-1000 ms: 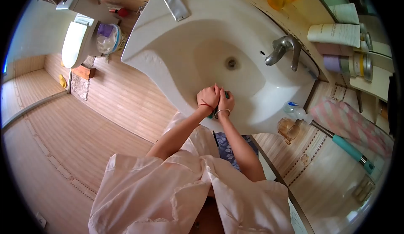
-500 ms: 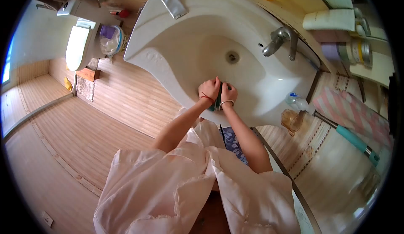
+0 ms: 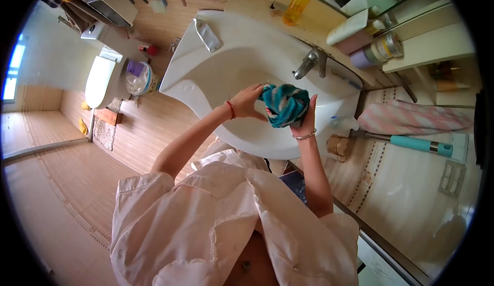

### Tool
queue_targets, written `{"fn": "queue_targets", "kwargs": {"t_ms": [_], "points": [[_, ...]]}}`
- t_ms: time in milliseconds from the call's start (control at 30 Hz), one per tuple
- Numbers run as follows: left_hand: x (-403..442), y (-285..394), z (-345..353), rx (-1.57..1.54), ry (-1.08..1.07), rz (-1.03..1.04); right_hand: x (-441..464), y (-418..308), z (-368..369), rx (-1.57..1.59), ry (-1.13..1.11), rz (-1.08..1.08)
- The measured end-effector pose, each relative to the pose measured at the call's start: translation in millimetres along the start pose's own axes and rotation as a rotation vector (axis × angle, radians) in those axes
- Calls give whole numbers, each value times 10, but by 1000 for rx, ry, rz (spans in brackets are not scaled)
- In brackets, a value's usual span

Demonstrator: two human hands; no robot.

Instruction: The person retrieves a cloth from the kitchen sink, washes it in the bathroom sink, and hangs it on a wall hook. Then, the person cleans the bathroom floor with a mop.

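Note:
A bunched teal and grey striped cloth [image 3: 286, 106] is held up over the white sink [image 3: 239, 126]. My right hand [image 3: 304, 115], with a metal bracelet at the wrist, supports the cloth from its right and lower side, thumb up along its edge. On the other side, my left hand [image 3: 249, 102], with a red string at the wrist, has its thumb and fingers spread around the cloth's left edge. Its fingertips reach the cloth and are partly hidden behind it. The faucet [image 3: 310, 63] is just above the cloth in the view.
A silver tube [image 3: 207, 35] lies on the sink's upper left rim. A yellow pump bottle [image 3: 298, 4] stands on the ledge behind. Right of the sink are a brown cup [image 3: 337, 147], a pink striped towel [image 3: 411, 117] and a teal handle [image 3: 422, 145]. A toilet [image 3: 101, 81] is at left.
Both hands have risen from the basin with the cloth, which now shows as a large bunch. My left hand has moved apart from my right and its fingers have spread. The view has shifted.

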State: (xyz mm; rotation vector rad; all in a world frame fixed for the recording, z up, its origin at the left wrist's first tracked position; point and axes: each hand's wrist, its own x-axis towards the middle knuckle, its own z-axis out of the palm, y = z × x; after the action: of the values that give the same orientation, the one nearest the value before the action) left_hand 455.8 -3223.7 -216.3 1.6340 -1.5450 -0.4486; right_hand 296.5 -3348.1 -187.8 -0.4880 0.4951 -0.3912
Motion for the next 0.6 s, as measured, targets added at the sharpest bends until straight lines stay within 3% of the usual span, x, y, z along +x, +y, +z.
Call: {"fn": "queue_targets", "kwargs": {"t_ms": [67,100,133,167,200,300,400,433,533,600], "points": [[149,32,-38,-153,-67,-98,-80,-68,137,-305,-70,-163],[168,56,-82,-224,-121,-165,-127,-103,239,-625,17,-289],[195,89,-135,-295,-176,-230,-113,-172,208,-740,52,-302],[191,111,-183,-224,-96,-86,-82,-244,116,-852,93,-313],[205,145,-242,-187,-116,-89,-84,-299,52,-961,136,-318],[399,480,-829,-187,-218,-183,-175,-389,30,-401,190,-454],[439,451,-1267,-80,-146,-33,-299,-656,-69,10,152,-419],[413,477,-1457,-67,-150,-63,-351,-743,47,-1,75,-539],[246,224,-1871,110,-65,-5,-450,-1011,175,-89,114,-562],[116,240,-2057,107,-19,-90,-485,-1100,430,-185,112,-580]]}}
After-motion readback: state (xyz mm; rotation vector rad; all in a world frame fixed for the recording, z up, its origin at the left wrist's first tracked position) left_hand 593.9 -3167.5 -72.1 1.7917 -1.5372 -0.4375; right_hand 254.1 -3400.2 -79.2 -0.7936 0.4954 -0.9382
